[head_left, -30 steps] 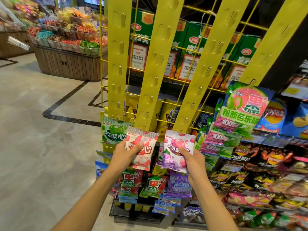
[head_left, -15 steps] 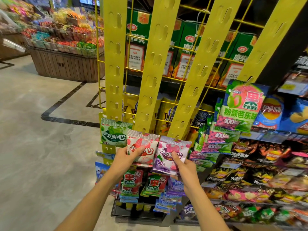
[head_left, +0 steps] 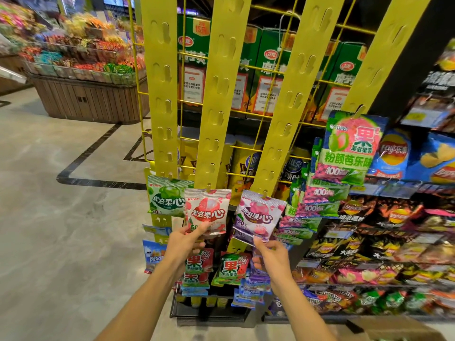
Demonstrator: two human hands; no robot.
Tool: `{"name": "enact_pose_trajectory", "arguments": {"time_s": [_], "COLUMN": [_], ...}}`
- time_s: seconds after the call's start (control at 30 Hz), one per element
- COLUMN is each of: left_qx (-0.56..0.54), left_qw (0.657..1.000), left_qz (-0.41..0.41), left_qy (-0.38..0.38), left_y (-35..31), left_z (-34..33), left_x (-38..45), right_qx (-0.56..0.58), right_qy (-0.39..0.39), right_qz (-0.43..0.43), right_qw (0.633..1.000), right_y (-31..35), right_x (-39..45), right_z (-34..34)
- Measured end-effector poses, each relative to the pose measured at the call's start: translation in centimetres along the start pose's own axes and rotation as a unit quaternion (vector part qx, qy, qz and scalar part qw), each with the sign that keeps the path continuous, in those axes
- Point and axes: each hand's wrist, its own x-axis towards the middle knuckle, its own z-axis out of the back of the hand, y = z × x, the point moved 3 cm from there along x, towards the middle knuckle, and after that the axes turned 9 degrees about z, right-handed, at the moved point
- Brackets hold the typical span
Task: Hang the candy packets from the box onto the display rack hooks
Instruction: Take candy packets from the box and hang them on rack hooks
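the left hand (head_left: pixel 183 242) pinches the bottom edge of the red packet (head_left: pixel 206 211) between thumb and fingers. the top edge of this packet sits at a hook on the second yellow strip (head_left: pixel 222 94) from the left, near the strip's lower end. whether the hook passes through the packet's hole cannot be told.

the right hand (head_left: pixel 269 254) pinches the lower right corner of the purple packet (head_left: pixel 258 216) between thumb and forefinger; the remaining fingers are curled below it. the top edge of this packet meets a hook tab on the third strip (head_left: pixel 298 94), and the packet is tilted, its right side lower.

a green packet (head_left: pixel 166 199) hangs at the lower end of the first strip (head_left: pixel 161 94), just beside the red packet; the red packet overlaps its right edge. neither hand touches it.

the fourth strip (head_left: pixel 384 57) carries a column of larger pink-and-green bags (head_left: pixel 349 148), overlapping downward. more small packets (head_left: pixel 230 269) hang on the lower parts of the strips, beneath both hands.

the strips are fixed to a yellow wire grid (head_left: pixel 248 67). green cartons (head_left: pixel 193 60) stand behind the grid. a corner of a cardboard box (head_left: pixel 396 328) appears at the bottom right edge of the view. shelves of chip bags (head_left: pixel 394 153) stand to the right of the rack.
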Motion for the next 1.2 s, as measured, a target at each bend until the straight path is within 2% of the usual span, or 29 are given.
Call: {"name": "enact_pose_trajectory", "arguments": {"time_s": [0.07,0.17,0.23,0.3,0.37,0.5,0.57,0.63,0.73,0.9,1.03,1.1,1.2], "left_qx": [0.023,0.087,0.158,0.263,0.394,0.636,0.693,0.725,0.755,0.771,0.768,0.768,0.745], "left_qw": [1.0,0.994,0.987,0.965,0.917,0.752,0.68,0.629,0.579,0.529,0.482,0.454,0.411], "left_qz": [0.017,0.055,0.036,-0.008,-0.057,-0.157,-0.229,-0.274,-0.308,-0.349,-0.402,-0.42,-0.483], "left_qy": [0.0,0.02,0.009,-0.009,-0.025,-0.064,-0.067,-0.051,-0.003,0.063,0.131,0.166,0.205], "left_y": [0.7,1.9,2.1,2.1,1.6,0.1,-0.1,0.6,2.8,7.4,12.0,14.7,18.7], "left_z": [0.4,1.1,1.4,1.6,1.3,-1.7,-4.4,-7.7,-14.0,-28.4,-40.8,-46.6,-54.6], "left_x": [0.7,1.4,1.4,1.5,1.3,-1.5,-3.4,-5.1,-6.8,-11.3,-15.7,-18.4,-22.9], "right_qx": [-0.032,-0.169,-0.252,-0.327,-0.416,-0.539,-0.559,-0.565,-0.564,-0.572,-0.573,-0.564,-0.551], "right_qy": [-0.001,0.021,0.055,0.087,0.108,0.126,0.133,0.136,0.123,0.081,0.012,-0.008,-0.081], "right_qz": [0.007,0.042,0.074,0.113,0.152,0.193,0.197,0.189,0.166,0.105,0.061,0.019,-0.047], "right_qw": [0.999,0.984,0.963,0.934,0.89,0.81,0.795,0.792,0.8,0.81,0.817,0.825,0.829], "right_y": [0.2,1.3,2.1,2.9,3.6,4.0,3.6,3.0,1.7,-0.4,-2.9,-5.6,-7.7], "right_x": [0.0,-0.2,-0.2,-0.2,0.0,-0.2,-0.5,-0.9,-2.4,-7.0,-11.7,-14.2,-19.0], "right_z": [0.1,0.6,1.2,2.0,3.0,5.7,8.1,11.3,17.9,33.2,46.4,52.7,60.6]}}
